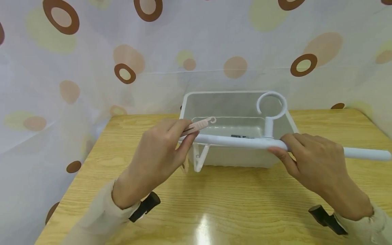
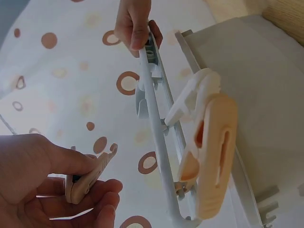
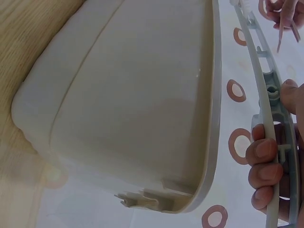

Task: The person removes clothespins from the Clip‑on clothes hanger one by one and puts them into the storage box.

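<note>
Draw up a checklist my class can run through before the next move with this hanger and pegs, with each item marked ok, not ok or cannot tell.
1. Right grip holds the hanger bar: ok.
2. Left grip pinches the pale peg: ok.
3. Pale peg is attached to the bar: not ok; the left wrist view shows them apart.
4. White peg and peach peg hang from the bar: ok.
5. Bin stands upright on the table: ok.
6. Dark contents of the bin are identified: cannot tell; mostly hidden.
</note>
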A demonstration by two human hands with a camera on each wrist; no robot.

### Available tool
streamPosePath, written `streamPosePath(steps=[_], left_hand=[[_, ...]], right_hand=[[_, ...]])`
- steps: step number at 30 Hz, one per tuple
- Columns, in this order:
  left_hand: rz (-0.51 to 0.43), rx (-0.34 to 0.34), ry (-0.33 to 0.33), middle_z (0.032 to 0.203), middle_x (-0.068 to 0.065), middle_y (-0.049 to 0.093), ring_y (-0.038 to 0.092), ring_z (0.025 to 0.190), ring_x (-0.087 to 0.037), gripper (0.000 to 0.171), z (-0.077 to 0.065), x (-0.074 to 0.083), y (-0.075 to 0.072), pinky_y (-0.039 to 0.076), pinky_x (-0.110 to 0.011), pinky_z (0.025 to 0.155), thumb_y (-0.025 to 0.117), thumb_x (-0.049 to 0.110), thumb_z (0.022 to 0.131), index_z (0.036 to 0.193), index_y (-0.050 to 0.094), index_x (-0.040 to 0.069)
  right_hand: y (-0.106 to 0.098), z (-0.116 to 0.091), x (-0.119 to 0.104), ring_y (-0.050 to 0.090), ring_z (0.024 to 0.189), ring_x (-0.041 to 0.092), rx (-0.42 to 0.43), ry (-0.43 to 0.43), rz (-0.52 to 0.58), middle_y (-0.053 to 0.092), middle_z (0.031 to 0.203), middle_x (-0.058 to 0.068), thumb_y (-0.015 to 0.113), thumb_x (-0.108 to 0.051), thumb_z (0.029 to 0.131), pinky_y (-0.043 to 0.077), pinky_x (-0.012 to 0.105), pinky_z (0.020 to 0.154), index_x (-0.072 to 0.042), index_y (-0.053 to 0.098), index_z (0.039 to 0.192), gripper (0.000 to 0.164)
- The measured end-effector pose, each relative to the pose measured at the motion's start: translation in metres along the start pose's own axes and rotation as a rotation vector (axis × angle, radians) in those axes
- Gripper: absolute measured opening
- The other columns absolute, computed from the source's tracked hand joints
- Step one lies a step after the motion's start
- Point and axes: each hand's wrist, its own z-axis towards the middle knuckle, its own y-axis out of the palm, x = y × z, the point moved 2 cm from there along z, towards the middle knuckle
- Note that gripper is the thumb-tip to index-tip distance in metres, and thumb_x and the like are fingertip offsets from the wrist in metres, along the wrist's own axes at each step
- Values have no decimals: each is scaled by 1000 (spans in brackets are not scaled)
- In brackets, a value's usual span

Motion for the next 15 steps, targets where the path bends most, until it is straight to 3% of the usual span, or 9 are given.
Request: streamPosePath(steps=[8, 15], left_hand=[[6, -32, -20, 69, -4, 57, 42, 56, -16, 10, 15, -6, -1, 39, -27, 49, 70, 7, 87, 85, 63, -1], [-22, -75, -27, 71, -5, 60, 45, 59, -17, 8, 25, -10, 0, 41, -29, 53, 69, 7, 88, 86, 65, 0]], right_hand=[[-2, 0, 1, 20, 42, 9, 1, 4, -9, 25, 52, -7, 29, -57, 101, 13, 24, 38, -8, 40, 68, 60], [-4, -3, 3, 21, 42, 9, -22, 5, -4, 26, 52, -7, 29, -58, 100, 13, 23, 38, -9, 40, 69, 59]])
